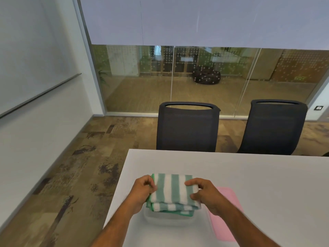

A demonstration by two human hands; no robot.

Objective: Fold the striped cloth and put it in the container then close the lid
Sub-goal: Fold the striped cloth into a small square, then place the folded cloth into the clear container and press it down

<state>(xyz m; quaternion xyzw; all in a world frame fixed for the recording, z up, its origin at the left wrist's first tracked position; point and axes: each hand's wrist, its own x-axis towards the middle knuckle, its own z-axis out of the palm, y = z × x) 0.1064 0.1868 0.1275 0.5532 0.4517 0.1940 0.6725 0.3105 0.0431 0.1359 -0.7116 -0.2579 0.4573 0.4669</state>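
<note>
Folded striped cloth (173, 191): left hand (142, 192) and right hand (207, 195) are gripping its sides above clear container (151, 217); pink lid (226, 218) is lying alongside.

You are in an office meeting room. A plain white worktop (249, 175) stands before you, with two dark mesh-backed office chairs (187, 129) drawn up at its far side. A whiteboard (32, 56) hangs on the left wall. Ahead, a dotted glass partition (178, 77) shows a wider carpeted office area with shelving.
</note>
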